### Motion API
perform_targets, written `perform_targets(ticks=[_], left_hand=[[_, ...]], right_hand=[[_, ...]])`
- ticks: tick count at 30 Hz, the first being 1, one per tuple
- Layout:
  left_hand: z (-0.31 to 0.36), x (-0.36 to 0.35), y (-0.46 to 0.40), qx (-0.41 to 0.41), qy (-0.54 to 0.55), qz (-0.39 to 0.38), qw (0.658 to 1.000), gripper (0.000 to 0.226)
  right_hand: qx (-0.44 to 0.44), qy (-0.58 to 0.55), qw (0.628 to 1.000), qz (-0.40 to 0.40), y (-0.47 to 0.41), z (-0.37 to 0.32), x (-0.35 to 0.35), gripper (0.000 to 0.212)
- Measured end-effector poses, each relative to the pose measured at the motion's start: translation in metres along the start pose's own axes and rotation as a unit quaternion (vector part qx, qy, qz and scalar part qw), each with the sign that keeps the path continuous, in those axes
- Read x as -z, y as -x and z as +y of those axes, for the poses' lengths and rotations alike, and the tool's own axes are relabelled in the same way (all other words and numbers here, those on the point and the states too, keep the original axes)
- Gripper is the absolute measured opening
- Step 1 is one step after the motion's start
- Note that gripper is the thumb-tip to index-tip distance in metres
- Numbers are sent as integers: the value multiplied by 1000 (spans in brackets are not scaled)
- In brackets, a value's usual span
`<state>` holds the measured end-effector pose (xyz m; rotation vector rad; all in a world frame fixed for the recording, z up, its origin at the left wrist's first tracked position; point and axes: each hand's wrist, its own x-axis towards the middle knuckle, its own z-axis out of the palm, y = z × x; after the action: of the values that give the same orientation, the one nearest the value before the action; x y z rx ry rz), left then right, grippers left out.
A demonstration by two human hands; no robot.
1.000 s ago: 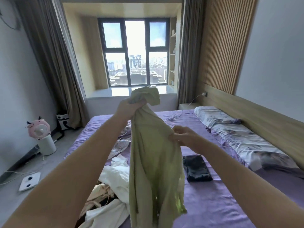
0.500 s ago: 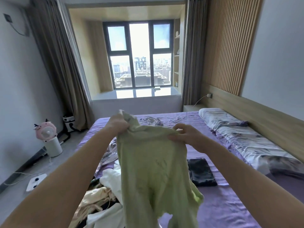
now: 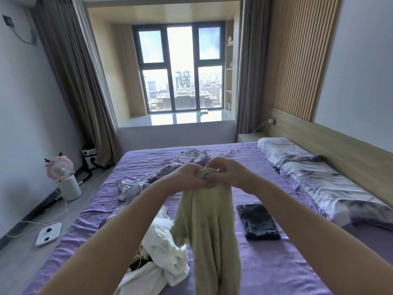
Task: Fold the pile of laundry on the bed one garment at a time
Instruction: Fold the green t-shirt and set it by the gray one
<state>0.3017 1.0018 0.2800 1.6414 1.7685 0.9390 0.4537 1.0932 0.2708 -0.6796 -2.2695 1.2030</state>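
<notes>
A pale green garment (image 3: 209,226) hangs doubled lengthwise above the purple bed (image 3: 276,262). My left hand (image 3: 187,176) and my right hand (image 3: 227,172) meet at its top, and both pinch the bunched upper edge between them. Below and left of the hanging cloth lies the laundry pile (image 3: 163,250), mostly white pieces with some dark fabric under them. A dark folded garment (image 3: 258,222) lies flat on the sheet to the right of the green one.
A crumpled floral sheet (image 3: 153,177) sprawls across the far half of the bed. Floral pillows (image 3: 319,179) line the headboard on the right. On the floor at left stand a pink fan (image 3: 60,169) and a white scale (image 3: 49,234).
My hands were apart, spreading the green garment wide. They have come together at its top, so the cloth now hangs doubled and narrower, and lower over the bed.
</notes>
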Motion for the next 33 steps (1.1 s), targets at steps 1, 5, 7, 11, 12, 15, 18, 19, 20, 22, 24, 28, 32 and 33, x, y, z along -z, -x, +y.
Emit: perform_targets(ticks=[1,5,7,11,12,15,18,19,20,22,24,28,32,33], left_hand=[[2,1,-2,-6,-5,-10,1000,22],[12,8,-8,7,9,6,1000,14],[18,17,-8,26,29,42,998,13],[24,38,-4,8,155,44,987,12],[24,43,-4,7,140,52,989,11],[18,55,-5,23,7,118,993,13],[4,60,-3,13,-100,159,982,12],[-2,62,-2,11,-127,172,977,10],[-8,63,1,14,-141,190,971,8],[-19,66,5,24,-134,228,964,8],[-27,70,10,39,-102,258,960,13],[-36,80,19,40,-39,296,953,12],[-42,95,36,53,7,241,969,22],[-43,99,41,67,-5,207,976,24]], right_hand=[[-14,-35,999,-15,4,5,4,19],[-59,-18,995,-78,17,32,9,9],[-84,-3,992,-93,22,49,6,14],[-101,-9,990,-94,32,87,-3,4],[-106,-24,990,-85,35,96,-5,6],[-130,-47,990,-23,43,116,-13,8],[-127,35,991,24,48,122,-16,28],[-116,70,990,30,49,124,-15,32],[-103,102,989,34,50,124,-14,36],[-75,151,985,30,54,127,-9,42],[-51,183,982,3,60,129,-3,50],[2,358,930,-84,69,142,8,38],[-30,228,973,22,70,144,26,24],[-38,164,984,58,69,141,31,18]])
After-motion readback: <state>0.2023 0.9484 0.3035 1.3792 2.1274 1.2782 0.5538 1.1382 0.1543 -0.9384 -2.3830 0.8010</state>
